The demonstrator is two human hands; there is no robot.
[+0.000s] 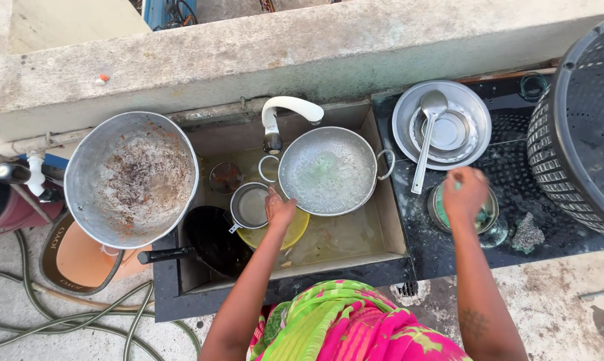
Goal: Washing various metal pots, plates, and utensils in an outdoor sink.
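My left hand [278,208] grips the near rim of a two-handled steel wok [329,170], which is tilted in the sink [382,241] under the white tap [290,108]. My right hand [465,194] reaches over a small steel bowl [490,212] on the black counter, fingers bunched on something green, likely a scrubber. Below the wok lie a yellow plate [295,232], a small steel saucepan [250,206] and a black frying pan [212,241].
A large burnt steel pot [132,177] leans at the sink's left edge. Stacked steel plates with a ladle [427,130] sit on the counter. A black perforated basket [582,127] stands at right. A steel-wool pad [528,232] lies nearby. Hoses [61,314] cross the floor.
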